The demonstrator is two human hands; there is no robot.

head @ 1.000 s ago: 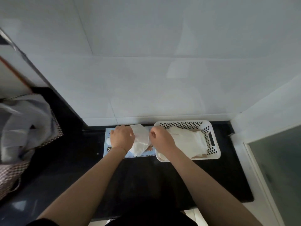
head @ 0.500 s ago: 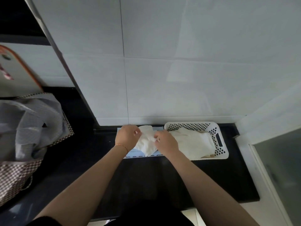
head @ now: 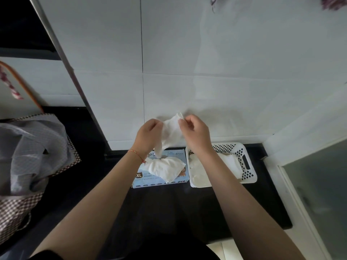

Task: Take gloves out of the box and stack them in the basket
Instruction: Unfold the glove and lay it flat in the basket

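A white glove (head: 170, 133) hangs in the air above the box, stretched between both hands. My left hand (head: 147, 136) pinches its left edge and my right hand (head: 195, 133) pinches its top right corner. Below lies the blue glove box (head: 141, 178) marked XL, flat on the dark counter, with more white gloves (head: 166, 167) bulging out of its opening. Right beside the box stands the white perforated basket (head: 247, 167), holding a stack of white gloves (head: 230, 163) partly hidden by my right forearm.
The dark counter (head: 169, 207) ends against a white tiled wall. A checked bag with grey plastic bags (head: 28, 147) sits at the left. A frosted glass panel (head: 319, 194) stands at the right, past the counter's edge.
Both hands have risen from the box opening, lifting one glove clear and spreading it in the air. Another glove bunch now lies exposed on the box.
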